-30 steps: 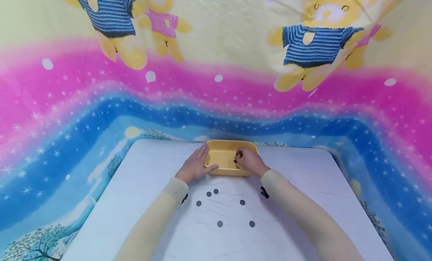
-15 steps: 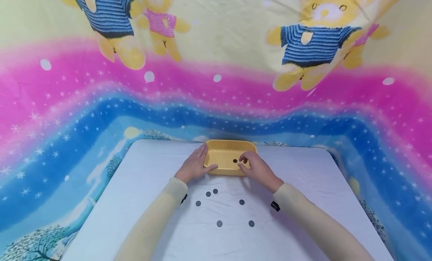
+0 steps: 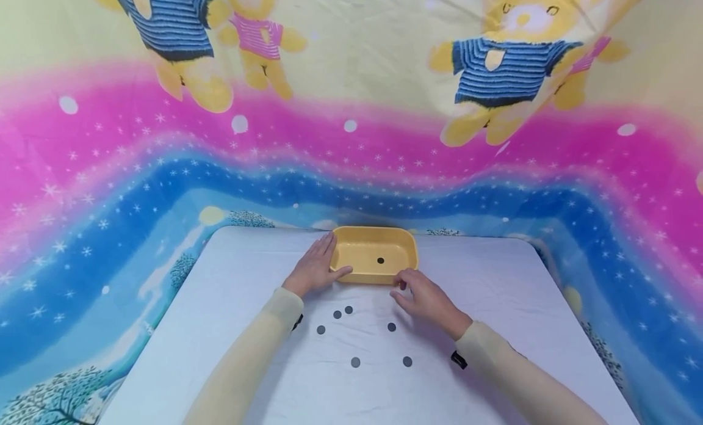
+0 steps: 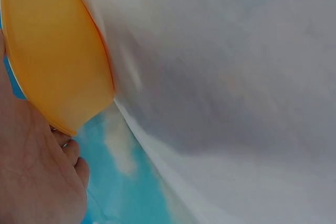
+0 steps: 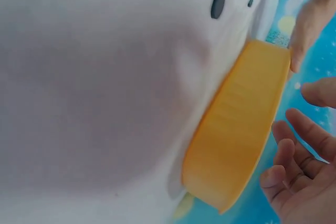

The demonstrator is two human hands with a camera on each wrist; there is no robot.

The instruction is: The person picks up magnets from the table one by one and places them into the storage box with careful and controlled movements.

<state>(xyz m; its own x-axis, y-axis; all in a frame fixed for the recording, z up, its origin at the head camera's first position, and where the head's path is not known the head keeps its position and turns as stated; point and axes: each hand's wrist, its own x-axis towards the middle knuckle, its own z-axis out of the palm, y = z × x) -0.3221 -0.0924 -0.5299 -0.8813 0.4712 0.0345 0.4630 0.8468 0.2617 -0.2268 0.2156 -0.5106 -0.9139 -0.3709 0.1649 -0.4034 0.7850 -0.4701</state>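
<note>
A yellow plastic box (image 3: pixel 351 275) stands at the far side of the white table, and one small dark round disc (image 3: pixel 381 261) lies on its floor. My left hand (image 3: pixel 313 267) rests against the box's left end, its fingers extended along the side and its thumb by the near rim. The left wrist view has this palm (image 4: pixel 39 171) beside the box's outer wall. Just outside the near right corner, my right hand (image 3: pixel 425 297) holds nothing. In the right wrist view its fingers (image 5: pixel 310 132) are spread and loosely bent beside the box.
Several grey discs lie scattered on the table in front of the box, among them a disc (image 3: pixel 392 327) near the right hand and a disc (image 3: pixel 321 330) near the left sleeve. A cartoon-print cloth (image 3: pixel 351 193) rises right behind the table's far edge.
My right hand has let go of the dark disc inside the box, then drawn back over the near rim toward the right. The left hand has stayed at the box's left end.
</note>
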